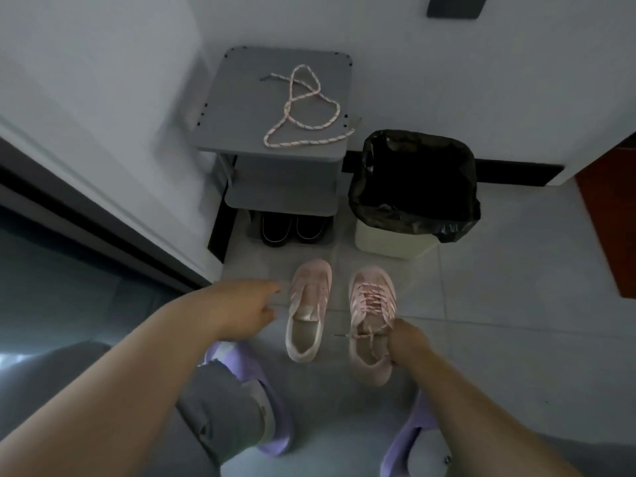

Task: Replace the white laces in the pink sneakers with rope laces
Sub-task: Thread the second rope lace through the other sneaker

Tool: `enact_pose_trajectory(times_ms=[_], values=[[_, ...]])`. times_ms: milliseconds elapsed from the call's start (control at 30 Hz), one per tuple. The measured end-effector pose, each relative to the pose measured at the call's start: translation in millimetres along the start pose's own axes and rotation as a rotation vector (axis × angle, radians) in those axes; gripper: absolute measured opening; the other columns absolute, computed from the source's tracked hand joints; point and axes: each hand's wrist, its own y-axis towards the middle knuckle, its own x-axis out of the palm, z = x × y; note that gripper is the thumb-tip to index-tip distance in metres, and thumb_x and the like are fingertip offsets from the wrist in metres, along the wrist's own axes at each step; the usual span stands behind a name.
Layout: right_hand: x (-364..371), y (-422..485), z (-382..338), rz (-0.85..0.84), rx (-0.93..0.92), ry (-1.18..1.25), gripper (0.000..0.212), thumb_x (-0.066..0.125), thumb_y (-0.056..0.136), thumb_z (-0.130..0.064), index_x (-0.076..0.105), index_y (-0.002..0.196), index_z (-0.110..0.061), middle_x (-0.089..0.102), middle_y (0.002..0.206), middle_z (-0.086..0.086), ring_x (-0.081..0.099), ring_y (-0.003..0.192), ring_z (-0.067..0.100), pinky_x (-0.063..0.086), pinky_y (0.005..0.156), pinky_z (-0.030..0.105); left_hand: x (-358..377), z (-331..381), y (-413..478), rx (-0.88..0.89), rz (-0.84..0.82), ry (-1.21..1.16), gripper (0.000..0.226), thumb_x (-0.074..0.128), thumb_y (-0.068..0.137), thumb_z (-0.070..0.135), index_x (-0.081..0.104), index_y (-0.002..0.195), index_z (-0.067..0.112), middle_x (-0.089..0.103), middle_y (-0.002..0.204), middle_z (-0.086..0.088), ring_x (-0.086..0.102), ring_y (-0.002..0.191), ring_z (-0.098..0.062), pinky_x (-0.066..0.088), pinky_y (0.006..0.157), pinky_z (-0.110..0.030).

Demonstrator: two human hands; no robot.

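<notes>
Nearest the camera, the person's feet in purple slippers (pixel 261 401) stand on the tiled floor (pixel 499 287), with both arms reaching down. The right hand (pixel 409 342) has its grip clamped on the free ends of the rope lace (pixel 373 299) at the collar of the right sneaker (pixel 371 359). That lace already crosses every eyelet row, and one tip pokes out to the left of the fist. The left hand (pixel 241 308) hangs just beside the left sneaker (pixel 308 311), fingers curled. Faint pale streaks run between them, but blur makes it impossible to tell whether its grip holds a white lace or nothing. The left sneaker shows no lacing over its tongue.

So the right shoe looks finished apart from tying or tidying, and the left one seems stripped and waiting. Further off, dark shoes (pixel 292 228) sit under a grey shelf unit (pixel 241 98), beside a bin (pixel 389 239) lined with a black bag. The second rope lace (pixel 287 110) lies loosely looped on the shelf unit's top. The next move likely calls for releasing the right sneaker, fetching that lace, and threading it evenly from the toe-end eyelets.
</notes>
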Motion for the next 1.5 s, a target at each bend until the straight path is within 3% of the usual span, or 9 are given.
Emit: enact_pose_trajectory(times_ms=[333, 567, 767, 900, 1033, 1200, 1300, 1400, 1500], values=[[4, 41, -15, 0.009, 0.068, 0.456, 0.045, 0.041, 0.097, -0.016, 0.03, 0.139, -0.003, 0.046, 0.136, 0.023, 0.046, 0.122, 0.036, 0.036, 0.098, 0.035, -10, 3, 23, 0.049, 0.029, -0.056, 0.043, 0.041, 0.097, 0.03, 0.032, 0.138, 0.022, 0.051, 0.127, -0.001, 0.049, 0.114, -0.019, 0.038, 0.095, -0.029], [-60, 8, -49, 0.508, -0.251, 0.663, 0.012, 0.049, 0.094, -0.017, 0.06, 0.095, -0.011, 0.064, 0.089, 0.005, 0.056, 0.076, 0.015, 0.038, 0.067, 0.025, -12, 13, 26, 0.06, 0.031, -0.053, 0.038, 0.038, 0.095, 0.021, 0.038, 0.133, 0.022, 0.052, 0.124, -0.002, 0.051, 0.109, -0.021, 0.04, 0.086, -0.029], [-136, -35, -108, 1.029, -0.716, 0.482, 0.023, 0.051, 0.086, -0.018, 0.063, 0.105, -0.012, 0.048, 0.113, 0.006, 0.042, 0.105, 0.017, 0.029, 0.093, 0.017, -16, 13, 24, 0.074, 0.046, -0.058, 0.04, 0.039, 0.095, 0.022, 0.036, 0.135, 0.024, 0.05, 0.131, -0.004, 0.052, 0.111, -0.024, 0.042, 0.086, -0.03], [-160, -32, -142, 0.919, -0.734, 0.242, 0.038, 0.055, 0.086, -0.011, 0.059, 0.124, -0.018, 0.031, 0.147, 0.016, 0.022, 0.136, 0.035, 0.018, 0.11, 0.04, -16, 18, 24, 0.074, 0.036, -0.067, 0.043, 0.041, 0.096, 0.027, 0.034, 0.138, 0.022, 0.05, 0.132, -0.005, 0.051, 0.115, -0.025, 0.042, 0.095, -0.034], [-178, -20, -176, 0.728, -0.679, 0.171, 0.047, 0.049, 0.09, -0.012, 0.048, 0.134, -0.027, 0.011, 0.156, 0.009, 0.001, 0.143, 0.031, 0.006, 0.116, 0.043, -14, 18, 27, 0.071, -0.004, -0.095, 0.045, 0.04, 0.096, 0.027, 0.031, 0.14, 0.022, 0.048, 0.133, -0.006, 0.05, 0.116, -0.026, 0.041, 0.099, -0.039], [-179, 9, -202, 0.73, -0.555, 0.201, 0.066, 0.051, 0.092, -0.021, 0.016, 0.148, -0.013, 0.04, 0.143, 0.01, 0.025, 0.136, 0.028, 0.008, 0.116, 0.04, -11, 13, 24, 0.102, -0.001, -0.156, 0.04, 0.039, 0.096, 0.025, 0.034, 0.135, 0.017, 0.048, 0.131, -0.009, 0.05, 0.114, -0.028, 0.041, 0.097, -0.039], [-178, 12, -200, 1.026, -0.589, 0.179, 0.047, 0.057, 0.089, -0.014, 0.045, 0.134, -0.015, 0.065, 0.105, 0.005, 0.051, 0.107, 0.032, 0.026, 0.103, 0.04, -14, 11, 21, 0.101, 0.013, -0.252, 0.042, 0.04, 0.096, 0.027, 0.035, 0.137, 0.017, 0.045, 0.136, -0.009, 0.046, 0.12, -0.027, 0.038, 0.1, -0.034], [-174, 7, -192, 1.26, -0.642, 0.282, 0.013, 0.061, 0.084, -0.013, 0.071, 0.093, -0.013, 0.067, 0.079, 0.007, 0.057, 0.082, 0.034, 0.037, 0.085, 0.039, -22, 12, 18, 0.075, 0.184, -0.446, 0.031, 0.036, 0.098, 0.026, 0.044, 0.122, 0.008, 0.054, 0.12, -0.011, 0.051, 0.11, -0.027, 0.038, 0.086, -0.026], [-156, -22, -180, 0.989, -0.75, 0.681, 0.01, 0.058, 0.09, -0.018, 0.067, 0.09, -0.015, 0.065, 0.084, -0.003, 0.059, 0.081, 0.012, 0.042, 0.078, 0.025, -37, 13, 17, -0.026, 0.459, -1.02, 0.03, 0.033, 0.099, 0.034, 0.05, 0.102, 0.009, 0.06, 0.097, -0.007, 0.058, 0.101, -0.026, 0.038, 0.075, -0.023]])
